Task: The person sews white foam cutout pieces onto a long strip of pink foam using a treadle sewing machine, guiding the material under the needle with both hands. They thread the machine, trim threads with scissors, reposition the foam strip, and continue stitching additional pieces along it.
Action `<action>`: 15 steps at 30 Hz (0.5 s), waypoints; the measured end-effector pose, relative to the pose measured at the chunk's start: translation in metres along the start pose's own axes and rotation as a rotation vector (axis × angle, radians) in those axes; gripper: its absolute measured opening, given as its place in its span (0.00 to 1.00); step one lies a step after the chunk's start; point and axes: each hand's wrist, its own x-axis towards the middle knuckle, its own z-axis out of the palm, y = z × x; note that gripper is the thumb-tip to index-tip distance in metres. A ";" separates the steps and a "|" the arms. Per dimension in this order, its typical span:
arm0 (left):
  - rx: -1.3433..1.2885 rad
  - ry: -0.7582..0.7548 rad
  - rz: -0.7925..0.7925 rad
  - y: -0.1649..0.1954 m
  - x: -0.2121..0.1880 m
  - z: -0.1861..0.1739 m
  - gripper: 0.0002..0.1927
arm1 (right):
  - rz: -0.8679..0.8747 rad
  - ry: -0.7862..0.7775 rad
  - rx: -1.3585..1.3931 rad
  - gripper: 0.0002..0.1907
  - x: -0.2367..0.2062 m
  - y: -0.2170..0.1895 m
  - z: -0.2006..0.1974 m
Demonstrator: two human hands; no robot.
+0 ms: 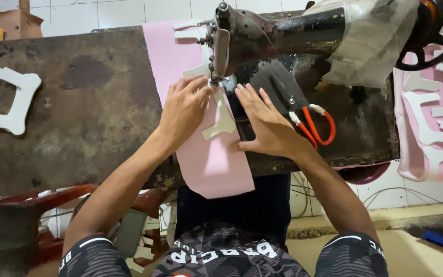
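A long pink strip of material [212, 164] runs across the dark worn table [88, 102] and under the head of an old black sewing machine [262, 36]. A white curved cut-out piece [222, 123] lies on the strip by the needle. My left hand [183, 110] presses flat on the pink strip, fingertips touching the white piece at the presser foot. On the strip's right edge rests my right hand [265, 123], flat with fingers spread, beside the white piece.
Scissors with orange-red handles [311, 123] lie on the machine bed just right of my right hand. A stack of white cut-outs [14, 102] sits at the table's left. Pink strips with white pieces [431, 123] hang at the right. A red stool [52, 205] stands below.
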 end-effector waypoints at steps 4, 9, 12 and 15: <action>-0.003 -0.005 0.017 0.032 -0.013 -0.010 0.16 | -0.020 0.022 0.041 0.66 -0.006 -0.001 0.002; -0.031 -0.048 0.005 0.049 -0.022 -0.030 0.19 | -0.006 -0.019 0.010 0.64 -0.005 -0.001 -0.001; -0.023 -0.035 0.007 0.051 -0.019 -0.035 0.19 | -0.001 -0.054 0.015 0.65 -0.003 0.000 -0.005; -0.010 -0.034 0.008 0.053 -0.017 -0.035 0.20 | -0.004 -0.059 0.017 0.65 -0.001 0.001 -0.012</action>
